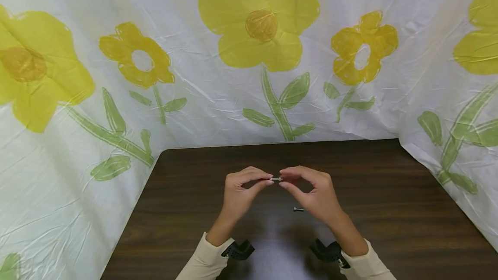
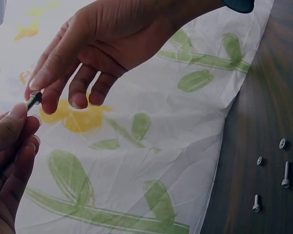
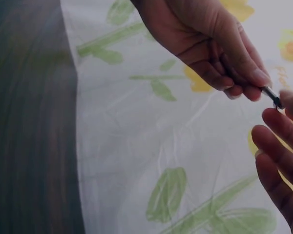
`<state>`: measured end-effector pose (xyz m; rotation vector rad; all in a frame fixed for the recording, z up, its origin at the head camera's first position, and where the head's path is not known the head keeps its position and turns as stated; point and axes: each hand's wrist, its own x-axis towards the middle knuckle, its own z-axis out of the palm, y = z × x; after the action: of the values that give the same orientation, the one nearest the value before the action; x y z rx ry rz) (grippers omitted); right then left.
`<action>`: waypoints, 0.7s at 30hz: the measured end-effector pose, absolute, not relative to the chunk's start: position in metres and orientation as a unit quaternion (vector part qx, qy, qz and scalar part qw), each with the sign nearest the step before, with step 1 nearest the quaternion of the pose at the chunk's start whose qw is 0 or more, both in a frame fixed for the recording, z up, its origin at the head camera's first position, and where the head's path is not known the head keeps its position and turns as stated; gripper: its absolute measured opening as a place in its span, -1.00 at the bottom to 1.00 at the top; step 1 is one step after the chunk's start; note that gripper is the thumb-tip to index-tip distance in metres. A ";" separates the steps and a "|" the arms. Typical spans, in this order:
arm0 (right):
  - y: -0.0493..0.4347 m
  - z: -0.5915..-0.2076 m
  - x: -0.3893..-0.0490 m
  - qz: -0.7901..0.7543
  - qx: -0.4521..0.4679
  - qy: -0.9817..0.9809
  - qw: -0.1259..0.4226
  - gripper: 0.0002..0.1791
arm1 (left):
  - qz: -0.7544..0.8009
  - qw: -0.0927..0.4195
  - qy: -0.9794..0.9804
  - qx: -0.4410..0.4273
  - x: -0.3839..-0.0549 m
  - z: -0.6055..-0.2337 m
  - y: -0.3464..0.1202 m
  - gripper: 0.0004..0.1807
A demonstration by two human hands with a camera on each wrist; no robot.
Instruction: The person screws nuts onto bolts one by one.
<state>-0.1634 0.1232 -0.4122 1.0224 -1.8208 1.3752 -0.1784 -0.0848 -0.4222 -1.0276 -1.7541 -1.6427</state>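
The silvery bolt (image 1: pixel 276 179) has a slim shaft and one thicker end. It is held crosswise above the desk (image 1: pixel 186 198), thicker end toward the desk's right, the other hidden by fingers (image 1: pixel 260 174).

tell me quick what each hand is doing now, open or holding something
Left hand: closed, pinching one end of a small bolt.
Right hand: closed, pinching that bolt's other end.

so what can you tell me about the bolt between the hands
The bolt looks metallic: slim, silver-grey, with a wider, nut-like part toward the right hand. It is held crosswise above the table, pinched by the left hand at one end, the right at the other. Its ends are partly hidden.
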 end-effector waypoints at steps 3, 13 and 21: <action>0.123 -0.414 -0.166 0.526 0.400 -0.680 0.318 -0.62 | -0.606 0.261 -0.647 -0.382 -0.179 -0.422 -0.085 -0.82; 0.121 -0.414 -0.164 0.517 0.391 -0.696 0.309 -0.60 | -0.606 0.261 -0.644 -0.386 -0.178 -0.421 -0.085 -0.82; 0.119 -0.415 -0.159 0.529 0.341 -0.742 0.232 -0.75 | -0.607 0.255 -0.643 -0.390 -0.176 -0.420 -0.083 -0.82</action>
<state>-0.1590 0.1188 -0.4153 0.9383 -2.0387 1.4527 -0.1759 -0.0831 -0.4196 -1.0605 -1.7477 -1.6492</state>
